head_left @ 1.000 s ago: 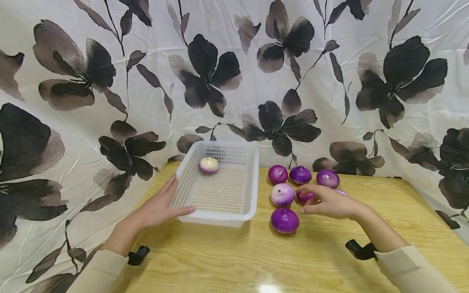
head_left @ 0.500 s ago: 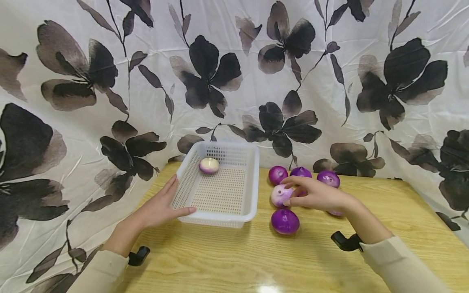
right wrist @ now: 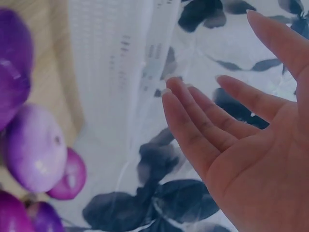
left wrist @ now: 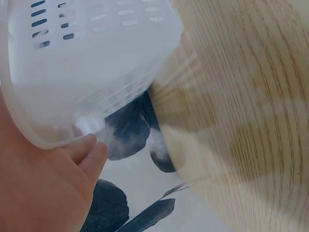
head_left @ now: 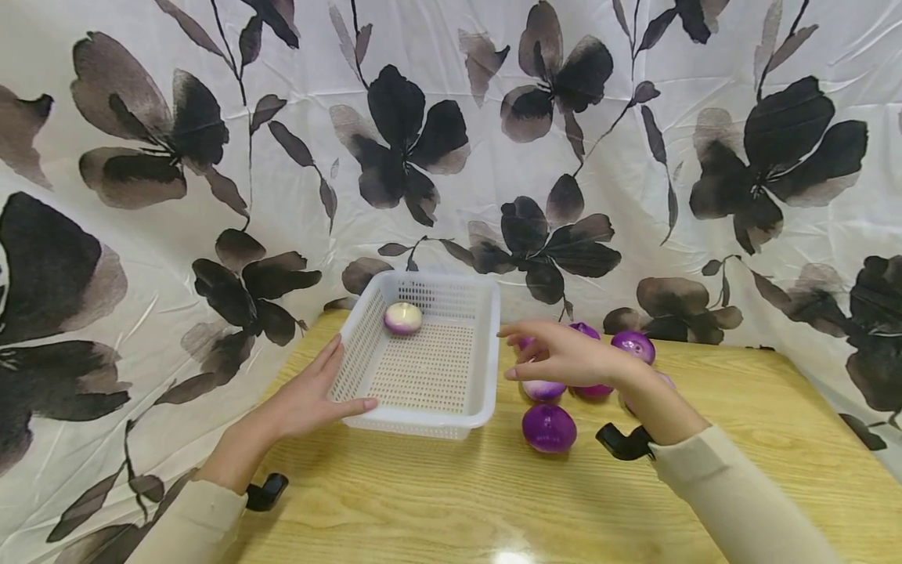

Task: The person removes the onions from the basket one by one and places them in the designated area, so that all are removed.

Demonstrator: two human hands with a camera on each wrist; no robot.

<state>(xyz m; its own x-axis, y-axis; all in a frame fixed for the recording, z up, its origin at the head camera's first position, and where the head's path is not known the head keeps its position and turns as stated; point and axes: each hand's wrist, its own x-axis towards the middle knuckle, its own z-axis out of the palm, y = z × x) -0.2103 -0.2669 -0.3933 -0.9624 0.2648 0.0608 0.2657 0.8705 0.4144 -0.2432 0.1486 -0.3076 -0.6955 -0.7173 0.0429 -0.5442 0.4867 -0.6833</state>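
Note:
A white plastic basket [head_left: 489,368] with slotted walls stands on the wooden table, one white-and-purple onion [head_left: 403,319] at its back left. My left hand [head_left: 303,403] grips the front left corner, thumb at the rim and fingers along the outer left wall. The left wrist view shows the rim [left wrist: 46,145] against the palm. Just right of the basket, over the onions, hovers my right hand [head_left: 564,352], fingers extended and holding nothing. It partly hides a pale onion [head_left: 543,390]. A dark purple onion [head_left: 549,428] lies nearest the front.
More purple onions lie to the right, one of them at the back [head_left: 633,345]. A floral cloth [head_left: 423,157] hangs behind the table. A black wrist mount [head_left: 266,493] sticks out beside the left sleeve, another [head_left: 623,441] beside the right.
My right hand has moved left across the onions toward the basket, its fingers more extended now. The left hand and the basket stay in place.

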